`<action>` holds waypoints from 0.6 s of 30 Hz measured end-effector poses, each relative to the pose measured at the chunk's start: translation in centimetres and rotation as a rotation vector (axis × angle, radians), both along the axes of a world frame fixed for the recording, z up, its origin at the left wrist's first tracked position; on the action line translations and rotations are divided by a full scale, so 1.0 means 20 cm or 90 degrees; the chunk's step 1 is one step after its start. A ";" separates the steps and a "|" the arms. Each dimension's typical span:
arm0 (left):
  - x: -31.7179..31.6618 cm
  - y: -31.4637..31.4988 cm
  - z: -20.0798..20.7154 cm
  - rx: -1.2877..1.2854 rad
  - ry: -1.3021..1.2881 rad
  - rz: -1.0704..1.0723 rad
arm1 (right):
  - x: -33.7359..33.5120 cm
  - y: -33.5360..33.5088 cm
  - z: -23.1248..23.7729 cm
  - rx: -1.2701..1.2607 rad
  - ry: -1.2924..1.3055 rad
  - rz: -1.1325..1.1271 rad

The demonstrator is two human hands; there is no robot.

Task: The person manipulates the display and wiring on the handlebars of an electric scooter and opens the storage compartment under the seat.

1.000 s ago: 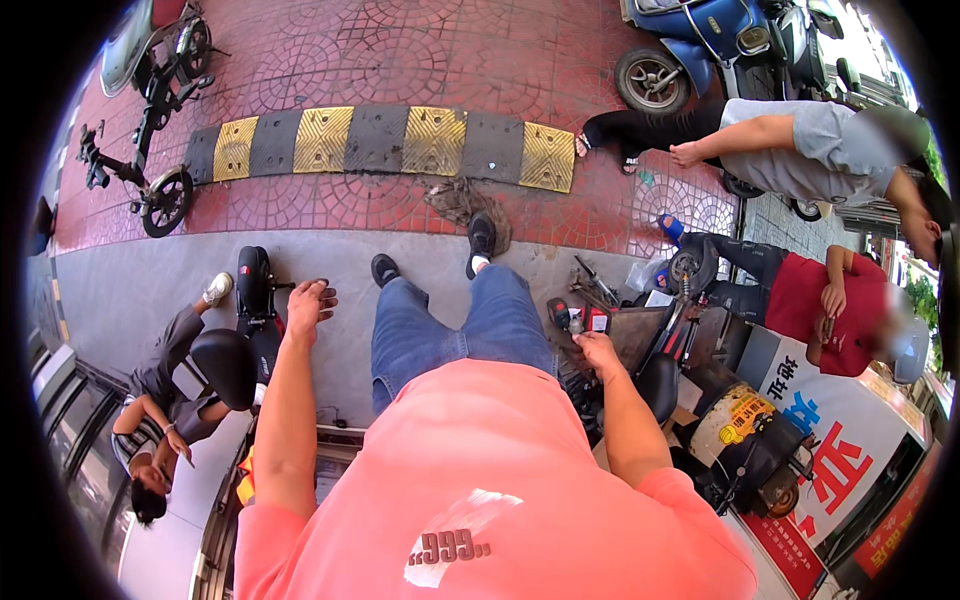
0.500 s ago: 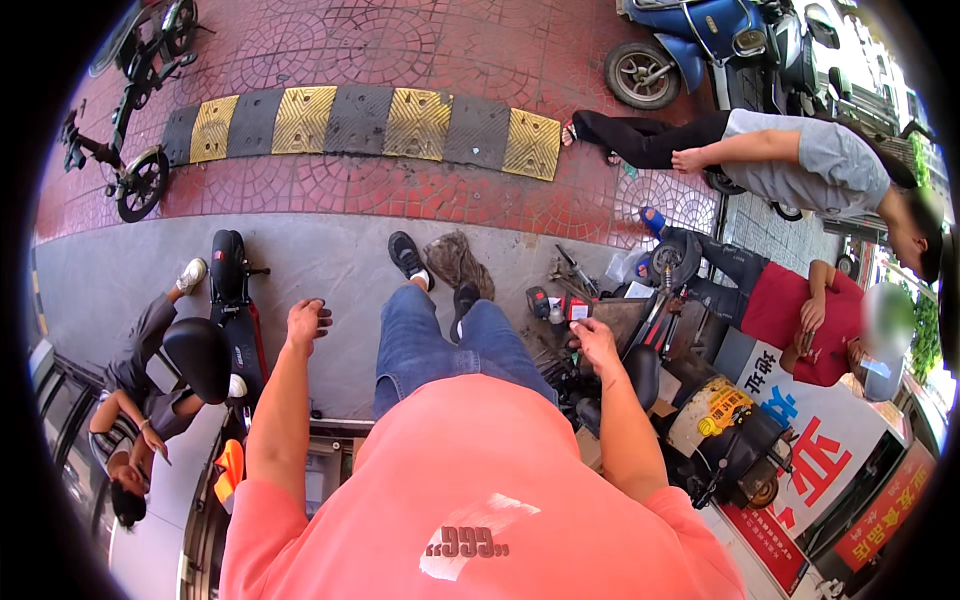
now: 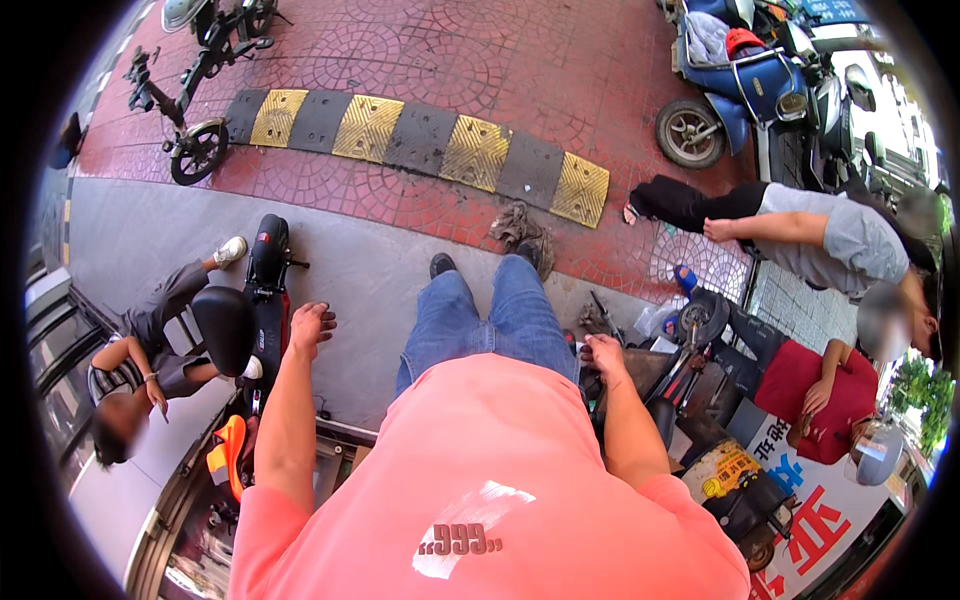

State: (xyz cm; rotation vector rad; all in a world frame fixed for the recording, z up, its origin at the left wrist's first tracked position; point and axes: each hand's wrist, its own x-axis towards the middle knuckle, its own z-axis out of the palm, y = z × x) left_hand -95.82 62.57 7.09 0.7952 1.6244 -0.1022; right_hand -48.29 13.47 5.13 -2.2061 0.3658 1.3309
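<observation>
My left hand (image 3: pixel 312 329) hangs at my side with its fingers loosely bent and apart, holding nothing that I can see. Beside it stands a small black-and-red electric scooter (image 3: pixel 268 290). My right hand (image 3: pixel 602 355) hangs beside my right thigh, half curled, its fingers apart and nothing visible in them. The nearest things to it are a dark stripped-down scooter (image 3: pixel 690 345) and a clutter of parts. A crumpled grey rag (image 3: pixel 520 226) lies against my right shoe (image 3: pixel 541 258), where grey floor meets red paving.
A yellow-and-black speed bump (image 3: pixel 420 137) crosses ahead. On the left are a parked bike (image 3: pixel 185 120) and a seated person (image 3: pixel 125 380). To the right stand a blue scooter (image 3: pixel 745 90), a person in grey (image 3: pixel 840 225) and a person in red (image 3: pixel 815 395).
My right foot has gone forward, and the rag has moved with it toward the speed bump. My right hand has come closer to my thigh. The whole view has shifted and tilted.
</observation>
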 end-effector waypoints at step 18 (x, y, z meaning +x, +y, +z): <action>0.52 -0.10 0.13 -0.068 0.052 0.141 | 0.82 0.81 0.19 0.005 0.071 0.043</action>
